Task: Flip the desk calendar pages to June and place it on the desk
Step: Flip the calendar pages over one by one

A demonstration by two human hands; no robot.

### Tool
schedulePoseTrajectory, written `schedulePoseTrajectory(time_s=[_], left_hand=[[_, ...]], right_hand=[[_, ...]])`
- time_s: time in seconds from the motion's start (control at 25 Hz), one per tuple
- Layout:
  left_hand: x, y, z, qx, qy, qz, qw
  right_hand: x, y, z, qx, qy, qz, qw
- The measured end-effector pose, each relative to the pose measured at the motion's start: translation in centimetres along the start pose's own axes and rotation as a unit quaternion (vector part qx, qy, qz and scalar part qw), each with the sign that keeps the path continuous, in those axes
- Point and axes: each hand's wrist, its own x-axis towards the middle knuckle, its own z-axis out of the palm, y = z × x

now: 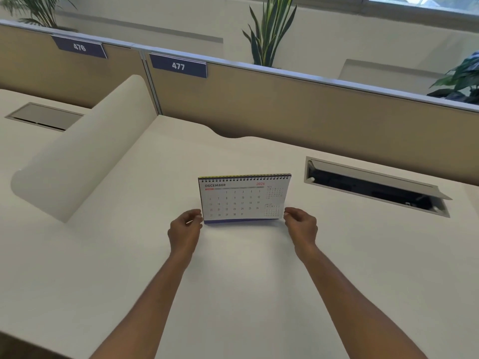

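"december 2026" on calendar (245,198); "476" (79,47), "477" (178,66) on partition signs

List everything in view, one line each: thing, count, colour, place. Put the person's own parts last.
desk calendar: one, white page showing December, standing mid-desk between the hands
desk: one, off-white, fills the foreground
cable hatch: one, grey lid open, in the desk right of the calendar
closed hatch: one, grey, on the neighbouring desk at far left
side divider: one, cream, rounded, left of the desk
partition: one, tan with grey top rail, behind the desk
number signs: two, dark blue, 476 and 477, on the partition
plants: three, green, beyond the partition
left hand: one, at the calendar's lower left corner
right hand: one, at its lower right corner
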Motion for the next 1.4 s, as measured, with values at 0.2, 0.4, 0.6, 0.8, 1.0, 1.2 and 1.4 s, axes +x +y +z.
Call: schedulePoseTrajectory(time_s=[0.2, 0.4, 0.6, 0.8, 1.0, 1.2, 1.4], left_hand=[[-1.2, -1.7, 0.2, 0.013, -0.015, 0.007, 1.000], [-2.1, -1.3, 0.1, 0.038, 0.000, 0.034, 0.999], [-2.8, -1.1, -0.1, 0.045, 0.006, 0.043, 0.998], [-3.1, -1.1, -0.2, 0.034, 0.009, 0.035, 0.999], [-3.7, -1.0, -0.6, 0.019, 0.014, 0.029, 0.999], [-4.2, -1.1, -1.1, 0.002, 0.015, 0.021, 1.000], [-4.4, -1.4, -1.7, 0.009, -0.003, 0.027, 1.000]], right_hand=[[-0.7, 0.5, 0.4, -0.019, -0.009, -0.047, 0.999], [-1.1, 1.2, 0.2, -0.006, 0.005, -0.054, 0.999], [-2.0, 1.3, 0.0, 0.037, -0.011, -0.064, 0.997], [-2.4, 1.4, -0.8, 0.050, -0.016, -0.068, 0.996], [-2.7, 1.3, -1.7, 0.033, -0.031, -0.086, 0.995], [-3.1, 1.3, -2.3, 0.068, -0.046, -0.099, 0.992], [-3.3, 1.4, -2.7, 0.135, -0.058, -0.059, 0.987]])
